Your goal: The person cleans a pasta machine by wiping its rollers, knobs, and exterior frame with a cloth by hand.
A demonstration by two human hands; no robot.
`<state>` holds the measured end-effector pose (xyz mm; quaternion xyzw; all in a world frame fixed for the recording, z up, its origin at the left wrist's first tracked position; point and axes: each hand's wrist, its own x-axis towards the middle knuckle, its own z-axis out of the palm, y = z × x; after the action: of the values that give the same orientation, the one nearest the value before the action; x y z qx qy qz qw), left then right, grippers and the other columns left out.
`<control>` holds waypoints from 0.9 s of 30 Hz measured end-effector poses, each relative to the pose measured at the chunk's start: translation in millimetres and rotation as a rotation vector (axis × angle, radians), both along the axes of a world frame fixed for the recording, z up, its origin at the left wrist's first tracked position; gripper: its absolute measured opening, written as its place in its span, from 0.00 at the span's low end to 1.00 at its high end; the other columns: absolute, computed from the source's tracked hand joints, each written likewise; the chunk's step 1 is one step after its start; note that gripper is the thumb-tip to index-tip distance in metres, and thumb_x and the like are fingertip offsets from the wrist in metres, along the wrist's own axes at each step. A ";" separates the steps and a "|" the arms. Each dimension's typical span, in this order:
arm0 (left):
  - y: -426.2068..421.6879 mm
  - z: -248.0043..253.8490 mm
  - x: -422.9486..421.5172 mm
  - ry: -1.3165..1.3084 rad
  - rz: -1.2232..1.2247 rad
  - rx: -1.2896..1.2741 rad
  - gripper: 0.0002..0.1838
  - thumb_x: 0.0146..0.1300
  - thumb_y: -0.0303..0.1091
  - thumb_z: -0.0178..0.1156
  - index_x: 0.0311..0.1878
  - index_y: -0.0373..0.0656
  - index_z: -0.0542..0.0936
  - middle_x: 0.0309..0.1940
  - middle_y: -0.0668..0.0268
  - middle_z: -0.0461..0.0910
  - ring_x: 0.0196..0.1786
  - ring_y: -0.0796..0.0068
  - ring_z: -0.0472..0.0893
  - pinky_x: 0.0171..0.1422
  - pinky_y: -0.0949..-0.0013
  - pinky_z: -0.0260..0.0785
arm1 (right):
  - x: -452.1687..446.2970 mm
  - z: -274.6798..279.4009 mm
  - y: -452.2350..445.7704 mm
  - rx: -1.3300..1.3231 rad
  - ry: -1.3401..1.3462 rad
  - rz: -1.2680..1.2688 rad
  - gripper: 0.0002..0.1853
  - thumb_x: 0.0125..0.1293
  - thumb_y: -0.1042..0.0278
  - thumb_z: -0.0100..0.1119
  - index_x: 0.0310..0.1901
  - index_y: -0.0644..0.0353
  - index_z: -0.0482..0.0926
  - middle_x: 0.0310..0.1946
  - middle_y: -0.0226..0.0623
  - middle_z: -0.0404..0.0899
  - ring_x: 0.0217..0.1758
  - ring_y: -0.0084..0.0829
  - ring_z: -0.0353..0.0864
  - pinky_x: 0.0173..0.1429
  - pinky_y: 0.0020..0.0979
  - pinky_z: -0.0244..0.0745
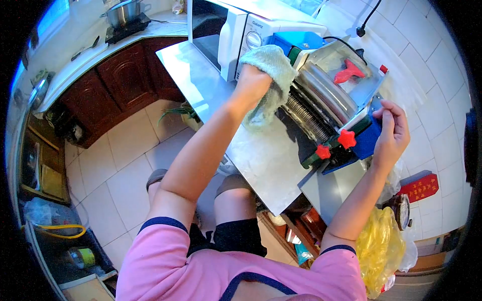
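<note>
A pale green cloth point(271, 62) is bunched in my left hand point(254, 83), which is closed on it. The cloth lies against the left end of a roller machine point(326, 95) with metal rollers, blue end housings and two red star-shaped knobs point(347, 139). My right hand point(394, 130) is at the machine's right end, its fingers bent and their tips at the edge of the end plate. A red piece point(349, 71) sits in the clear tray behind the rollers. Cloth hides my left fingertips.
A white microwave point(241, 37) stands left of the machine on the table point(266, 165). Behind are a tiled wall and a black cable plug point(360, 31). A yellow plastic bag point(379, 251) hangs at lower right. A pot point(124, 14) stands on the far counter.
</note>
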<state>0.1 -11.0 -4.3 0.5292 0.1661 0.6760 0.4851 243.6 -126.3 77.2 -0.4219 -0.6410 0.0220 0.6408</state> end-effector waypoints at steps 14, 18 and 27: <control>5.0 5.4 -11.7 0.111 0.018 0.048 0.13 0.57 0.25 0.59 0.47 0.38 0.78 0.40 0.64 0.80 0.43 0.74 0.78 0.49 0.70 0.71 | -0.3 0.4 -1.4 -0.003 -0.024 -0.020 0.08 0.66 0.77 0.49 0.41 0.67 0.78 0.28 0.31 0.76 0.33 0.18 0.74 0.41 0.19 0.68; 3.2 14.7 -10.0 0.346 0.326 0.151 0.16 0.55 0.28 0.61 0.49 0.39 0.78 0.44 0.62 0.80 0.47 0.71 0.78 0.53 0.68 0.68 | -1.0 -0.4 0.5 0.005 0.008 0.011 0.08 0.66 0.77 0.49 0.40 0.66 0.78 0.28 0.31 0.76 0.33 0.19 0.74 0.41 0.19 0.68; 11.5 5.2 -17.2 0.300 0.145 0.185 0.16 0.57 0.24 0.58 0.50 0.38 0.77 0.43 0.63 0.80 0.47 0.72 0.77 0.53 0.69 0.69 | -0.6 0.8 -0.6 0.004 -0.007 -0.006 0.08 0.65 0.78 0.48 0.40 0.67 0.78 0.27 0.31 0.76 0.33 0.18 0.74 0.41 0.18 0.69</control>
<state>-17.1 0.5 0.9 0.6530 0.2114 0.6351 0.3544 243.0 -126.9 78.0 -0.4227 -0.6422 0.0172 0.6393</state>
